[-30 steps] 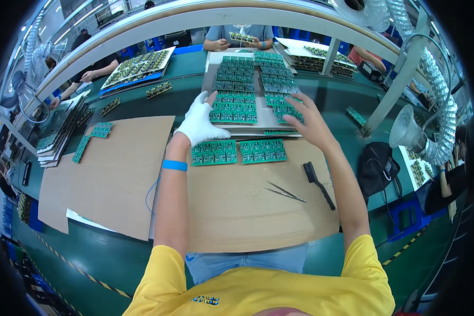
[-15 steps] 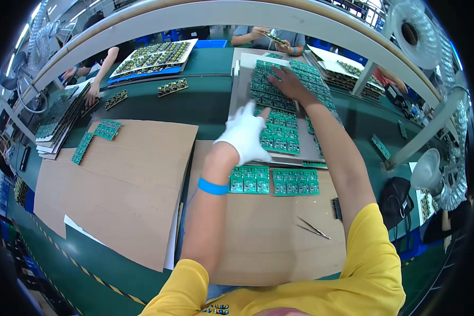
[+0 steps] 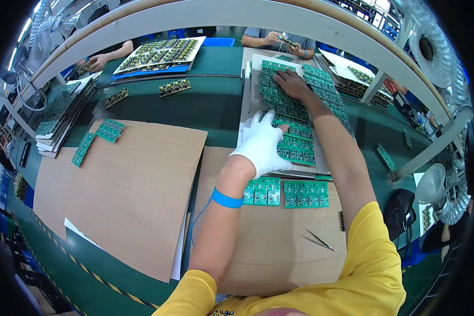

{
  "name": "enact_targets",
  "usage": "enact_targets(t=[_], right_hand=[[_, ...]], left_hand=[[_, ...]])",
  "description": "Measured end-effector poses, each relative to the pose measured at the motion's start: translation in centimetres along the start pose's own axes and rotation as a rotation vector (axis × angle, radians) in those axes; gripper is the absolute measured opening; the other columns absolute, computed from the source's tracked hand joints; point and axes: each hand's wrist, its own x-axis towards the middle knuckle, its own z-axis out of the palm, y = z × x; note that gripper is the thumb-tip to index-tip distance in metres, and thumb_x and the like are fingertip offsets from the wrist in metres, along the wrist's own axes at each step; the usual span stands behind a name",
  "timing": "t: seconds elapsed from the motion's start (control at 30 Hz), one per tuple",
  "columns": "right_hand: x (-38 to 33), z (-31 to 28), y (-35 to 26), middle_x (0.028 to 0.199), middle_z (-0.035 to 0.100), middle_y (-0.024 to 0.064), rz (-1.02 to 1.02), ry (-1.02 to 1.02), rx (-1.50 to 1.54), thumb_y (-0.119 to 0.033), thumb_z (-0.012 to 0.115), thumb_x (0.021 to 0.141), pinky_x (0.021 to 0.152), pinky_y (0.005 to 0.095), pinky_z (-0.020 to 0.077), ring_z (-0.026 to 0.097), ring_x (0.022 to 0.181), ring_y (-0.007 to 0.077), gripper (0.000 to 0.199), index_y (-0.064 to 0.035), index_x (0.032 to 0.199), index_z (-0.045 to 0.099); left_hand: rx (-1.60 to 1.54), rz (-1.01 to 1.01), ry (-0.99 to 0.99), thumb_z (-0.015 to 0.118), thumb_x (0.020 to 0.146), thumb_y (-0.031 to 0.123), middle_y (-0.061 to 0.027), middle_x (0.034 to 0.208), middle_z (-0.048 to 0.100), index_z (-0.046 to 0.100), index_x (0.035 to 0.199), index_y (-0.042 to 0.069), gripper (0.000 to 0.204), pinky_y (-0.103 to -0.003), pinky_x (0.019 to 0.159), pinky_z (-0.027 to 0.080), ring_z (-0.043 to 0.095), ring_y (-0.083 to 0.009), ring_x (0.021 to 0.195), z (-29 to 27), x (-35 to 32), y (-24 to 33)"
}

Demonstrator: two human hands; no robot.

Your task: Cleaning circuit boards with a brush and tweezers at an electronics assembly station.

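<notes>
The fingers of the bare right hand (image 3: 294, 87) were slightly apart over the far rows of green circuit boards (image 3: 297, 150), while those of the white-gloved left hand (image 3: 260, 143) were spread at the boards' near left edge; whether either pressed down could not be told. Just nearer than the gloved fingers, two separate green panels (image 3: 306, 194) lay on a cardboard sheet (image 3: 279, 237), with tweezers (image 3: 320, 240) closer to the body. Well left of both hands, another cardboard sheet (image 3: 121, 184) on the bench (image 3: 221, 118) bore two small boards (image 3: 110, 130).
</notes>
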Motion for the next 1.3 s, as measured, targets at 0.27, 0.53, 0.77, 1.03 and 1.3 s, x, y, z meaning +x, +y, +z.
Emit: enact_targets(t=[0.27,0.53,0.77,1.03,1.3], right_hand=[[-1.4,-3.2,-0.9,0.171,0.024,0.0221,0.0,-0.029,0.025,-0.074,0.028,0.102,0.127,0.0585,0.0158,0.021,0.158,0.0454,0.082,-0.0199,0.164,0.036],[-15.1,-6.3,-7.0,0.165,0.029,0.0323,-0.029,0.033,-0.078,-0.076,0.034,0.101,0.124,0.0547,0.027,0.027,0.154,0.0469,0.095,-0.0022,0.16,0.035],[-22.2,-8.1,-10.8,0.156,0.038,0.0404,0.063,-0.094,0.211,-0.072,0.035,0.103,0.122,0.0493,0.0308,0.029,0.152,0.0509,0.097,0.0073,0.158,0.032],[-24.8,-8.6,-11.9,0.16,0.034,0.0364,-0.081,-0.09,0.041,-0.065,0.04,0.105,0.125,0.0539,0.0229,0.023,0.153,0.0518,0.089,0.0023,0.162,0.028],[-31.7,-9.1,-12.0,0.166,0.027,0.0296,-0.325,0.027,-0.168,-0.058,0.05,0.104,0.126,0.0553,0.0214,0.025,0.154,0.0487,0.083,-0.0071,0.165,0.026]], left_hand=[[-0.03,0.02,0.057,0.089,0.067,0.049,-0.0302,0.161,0.036,0.059,0.147,0.009,0.094,-0.055,0.126,0.026,0.031,-0.0479,0.151,0.6,0.6,0.5],[-0.026,-0.035,0.027,0.089,0.068,0.049,-0.0299,0.161,0.036,0.058,0.148,0.008,0.095,-0.053,0.125,0.028,0.034,-0.0472,0.15,-0.2,-1.6,0.0],[0.009,-0.003,0.007,0.087,0.069,0.051,-0.0292,0.162,0.035,0.057,0.149,0.008,0.096,-0.053,0.125,0.029,0.034,-0.0469,0.15,0.0,-2.2,0.6],[0.018,-0.021,-0.001,0.087,0.069,0.051,-0.0297,0.162,0.035,0.057,0.15,0.007,0.097,-0.053,0.124,0.03,0.035,-0.0467,0.149,0.1,-3.2,0.9],[-0.05,0.009,0.061,0.09,0.067,0.04,-0.0272,0.161,0.038,0.049,0.154,0.005,0.102,-0.051,0.12,0.038,0.043,-0.0455,0.145,-1.0,-4.0,0.7]])
